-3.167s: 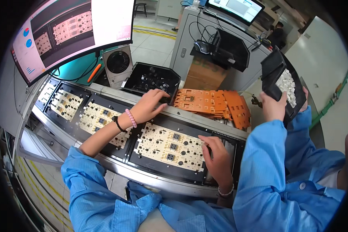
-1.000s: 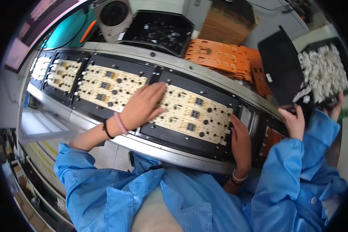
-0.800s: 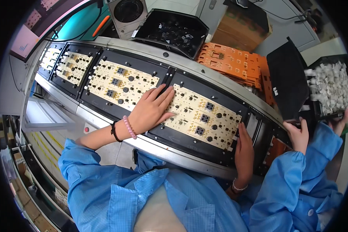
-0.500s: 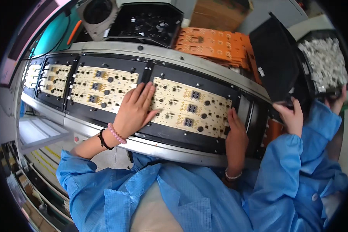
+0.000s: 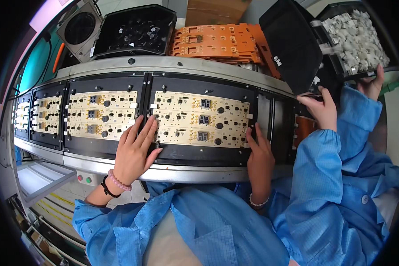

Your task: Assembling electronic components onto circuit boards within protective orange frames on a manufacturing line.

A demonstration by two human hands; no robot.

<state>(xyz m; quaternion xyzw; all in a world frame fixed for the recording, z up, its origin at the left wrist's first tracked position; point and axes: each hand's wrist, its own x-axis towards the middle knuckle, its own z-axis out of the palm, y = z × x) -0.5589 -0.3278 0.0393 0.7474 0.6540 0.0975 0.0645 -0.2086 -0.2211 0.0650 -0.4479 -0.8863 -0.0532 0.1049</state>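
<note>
A cream circuit board panel [image 5: 193,122] with digit displays and small black parts lies in a black carrier [image 5: 221,160]. My left hand [image 5: 135,150] rests at its lower left edge, fingers stretched out across the dark divider between two carriers. At the panel's lower right edge is my right hand [image 5: 260,159], fingers extended and touching the edge area. Neither hand grips anything that I can see. Small white pieces stick out at the panel's left and right sides. Left of my left hand, a similar panel [image 5: 82,128] sits in its own carrier.
At right, a co-worker's hands [image 5: 321,106] hold a tilted black bin [image 5: 292,48] and a bin of white parts [image 5: 354,44]. Behind the metal rail [image 5: 199,66] are a black bin of dark parts [image 5: 137,31] and stacked orange boards [image 5: 215,42]. A metal edge [image 5: 186,174] runs along the front.
The view has shifted. My left hand has slid down the panel's left edge, uncovering white pieces there. My right hand stays by the right edge, now lower. The co-worker's bins have moved slightly.
</note>
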